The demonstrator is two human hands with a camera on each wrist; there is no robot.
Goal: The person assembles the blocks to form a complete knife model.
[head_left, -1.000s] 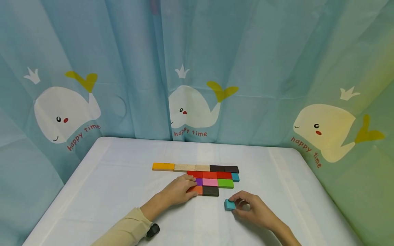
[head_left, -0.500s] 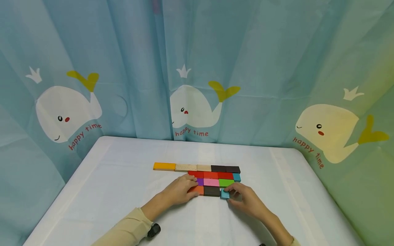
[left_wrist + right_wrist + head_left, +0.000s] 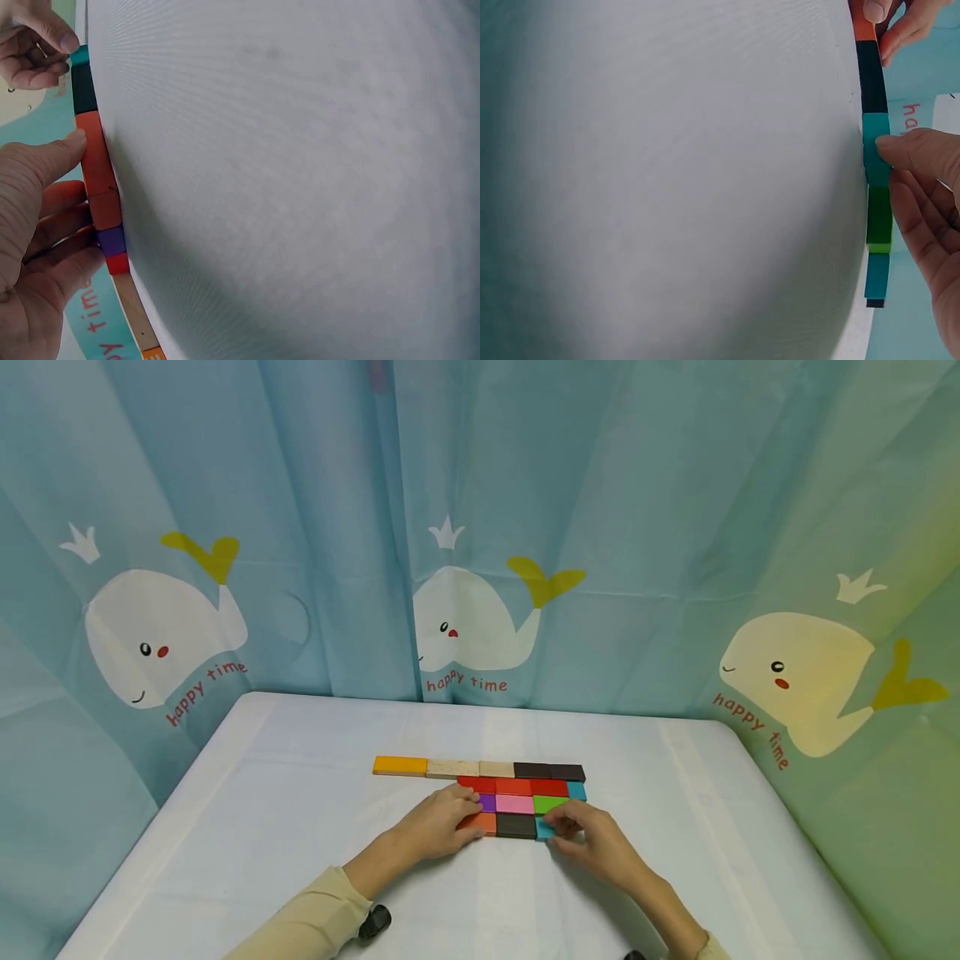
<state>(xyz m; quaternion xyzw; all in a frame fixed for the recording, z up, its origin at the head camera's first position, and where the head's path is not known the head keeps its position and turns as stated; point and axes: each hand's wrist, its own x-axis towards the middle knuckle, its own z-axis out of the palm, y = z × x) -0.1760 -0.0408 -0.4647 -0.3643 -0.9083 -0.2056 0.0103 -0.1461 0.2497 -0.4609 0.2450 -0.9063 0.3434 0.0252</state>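
In the head view, several flat coloured blocks lie side by side in rows on a white table. My right hand (image 3: 596, 843) pinches a small blue block (image 3: 876, 139) at the right end of the nearest row, thumb on its front face. That block abuts a black block (image 3: 516, 826), and an orange block (image 3: 487, 823) comes before it on the left. My left hand (image 3: 435, 822) rests along the left ends of the rows, its thumb touching the orange block and its fingers reaching the purple block (image 3: 112, 241) and a red block (image 3: 118, 263). Its fingers partly cover those blocks.
Behind are a pink block (image 3: 515, 805), a green block (image 3: 551, 804), red blocks (image 3: 513, 787) and another blue block (image 3: 576, 790). The farthest row, led by a yellow block (image 3: 400, 766), sticks out leftward. A whale-printed curtain (image 3: 637, 635) encloses the table (image 3: 300, 827).
My right hand has carried the small blue block left and away from me, up against the black block in the nearest row. The left hand has stayed in place.
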